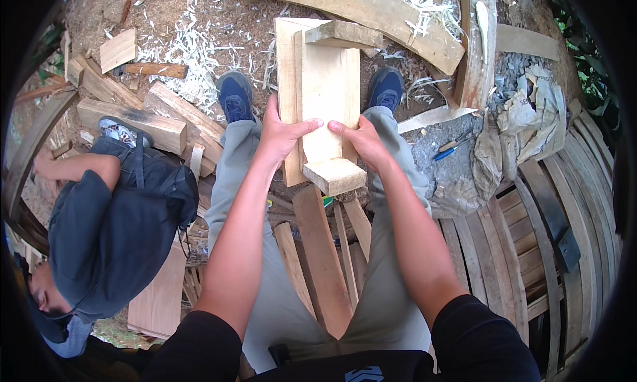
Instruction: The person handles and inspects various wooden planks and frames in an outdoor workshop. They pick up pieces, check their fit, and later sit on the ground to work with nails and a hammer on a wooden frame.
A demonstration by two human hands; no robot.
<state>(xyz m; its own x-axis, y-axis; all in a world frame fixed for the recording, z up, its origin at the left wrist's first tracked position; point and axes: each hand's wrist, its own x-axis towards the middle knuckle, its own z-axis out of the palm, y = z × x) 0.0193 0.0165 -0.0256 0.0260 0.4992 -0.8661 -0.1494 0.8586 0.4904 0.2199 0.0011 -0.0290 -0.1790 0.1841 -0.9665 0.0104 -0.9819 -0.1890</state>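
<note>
Between my knees I hold a pale wooden piece, a long flat board with a short block standing out at its far end and another at its near end. It lies on or is joined to a wider board behind it; I cannot tell which. My left hand grips the left edge, thumb over the front face. On the opposite edge my right hand does the same, its thumb almost meeting the left one. The fingers of both hands are hidden behind the wood.
A co-worker in dark clothes crouches at the left, near a wooden-handled tool and timber offcuts. White shavings litter the ground. At the right lie a crumpled paper sack, a blue pen-like object and a slatted wooden stack.
</note>
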